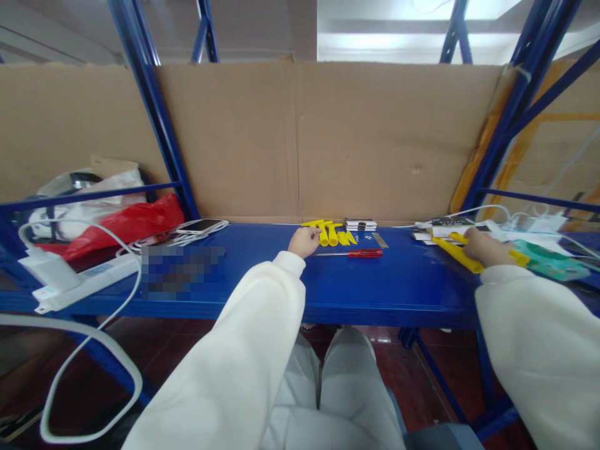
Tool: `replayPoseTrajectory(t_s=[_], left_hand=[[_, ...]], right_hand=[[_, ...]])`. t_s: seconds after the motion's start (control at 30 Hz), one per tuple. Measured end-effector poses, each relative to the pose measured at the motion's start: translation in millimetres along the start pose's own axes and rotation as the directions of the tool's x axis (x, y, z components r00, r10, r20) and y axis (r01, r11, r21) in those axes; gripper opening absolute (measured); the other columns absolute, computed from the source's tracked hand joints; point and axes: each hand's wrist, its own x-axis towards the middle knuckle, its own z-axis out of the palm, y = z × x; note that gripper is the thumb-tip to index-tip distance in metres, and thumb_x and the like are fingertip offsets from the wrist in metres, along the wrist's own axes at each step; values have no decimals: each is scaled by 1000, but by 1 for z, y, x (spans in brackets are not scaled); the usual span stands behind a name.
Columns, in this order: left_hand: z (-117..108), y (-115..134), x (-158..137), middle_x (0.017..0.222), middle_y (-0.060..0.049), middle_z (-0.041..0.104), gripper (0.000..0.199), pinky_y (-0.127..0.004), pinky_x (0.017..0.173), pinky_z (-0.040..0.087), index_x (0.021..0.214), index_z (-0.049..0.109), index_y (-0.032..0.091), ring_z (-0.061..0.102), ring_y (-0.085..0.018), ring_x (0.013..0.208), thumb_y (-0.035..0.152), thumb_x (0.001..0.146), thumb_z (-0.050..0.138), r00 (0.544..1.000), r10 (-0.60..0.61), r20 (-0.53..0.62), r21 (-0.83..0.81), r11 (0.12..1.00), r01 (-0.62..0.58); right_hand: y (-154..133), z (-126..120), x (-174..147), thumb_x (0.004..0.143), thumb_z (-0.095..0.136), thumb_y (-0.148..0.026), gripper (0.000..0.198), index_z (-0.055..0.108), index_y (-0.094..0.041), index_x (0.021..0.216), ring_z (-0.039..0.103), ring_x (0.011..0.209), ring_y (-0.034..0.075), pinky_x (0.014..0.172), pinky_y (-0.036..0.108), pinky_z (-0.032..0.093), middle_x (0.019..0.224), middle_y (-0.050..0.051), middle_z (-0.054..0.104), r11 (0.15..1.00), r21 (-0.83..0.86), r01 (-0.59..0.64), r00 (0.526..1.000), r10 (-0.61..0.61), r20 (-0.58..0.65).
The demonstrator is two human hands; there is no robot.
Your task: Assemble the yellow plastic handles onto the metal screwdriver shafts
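Note:
My left hand (304, 242) is at the middle of the blue table, its fingers curled together against a yellow T-shaped plastic part (323, 236). A second such part (332, 235) lies beside it, with small yellow pointed pieces (345, 238) to the right. Just in front lies a screwdriver (365, 254) with a red handle, its shaft pointing at my left hand. Over at the right, my right hand (487, 248) is closed around yellow plastic among more yellow parts; a long yellow tube-like part (457, 255) sticks out to its left. Its fingertips are partly hidden.
Behind the small pieces sits a stack of white and black packs (360, 225); a small metal plate (379, 240) lies nearby. A green bag (550, 259) and white cables are at the right. A power strip (94, 280), phone (202, 226) and red bag (126, 226) are left. Cardboard (375, 137) stands behind.

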Motion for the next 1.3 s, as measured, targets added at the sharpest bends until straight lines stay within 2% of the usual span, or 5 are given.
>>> replayPoseTrajectory(t_s=[0.2,0.57,0.73,1.03,1.3], left_hand=[[3,-4,3,97,-12,80,41,-34,93,57,124,74,14,76,-23,91,9,87,56,992,-5,-128,-15,1000,3],[13,-11,15,156,-22,47,63,-42,122,31,148,50,12,42,-30,148,35,92,66,974,-50,-221,-330,944,-27],[10,-1,12,149,-15,57,45,-39,121,33,136,62,17,49,-25,143,35,95,61,962,-76,-264,-438,898,-49],[24,32,16,115,-15,77,19,-33,101,52,101,74,11,72,-23,109,16,85,67,931,-190,-311,-678,731,-77],[41,44,16,111,-14,78,16,-36,101,52,97,76,10,72,-27,113,15,88,63,911,-320,-262,-711,702,42]], right_hand=[[-32,-23,-22,88,52,-11,48,54,-11,136,56,128,40,96,53,38,135,34,58,998,-48,50,998,-51,-30],[-174,-6,-80,86,61,-25,38,59,-22,124,66,104,32,86,42,51,115,14,72,833,361,420,901,-429,-60],[-227,19,-124,86,67,-26,32,62,-24,117,68,103,31,90,42,51,109,11,74,671,581,461,828,-561,-9],[-220,41,-148,89,56,-24,41,55,-22,130,65,116,31,99,45,50,126,15,70,579,647,496,807,-582,-98],[-218,35,-150,88,54,-18,50,51,-17,138,64,119,33,102,47,48,127,18,69,539,668,513,780,-618,-100]])
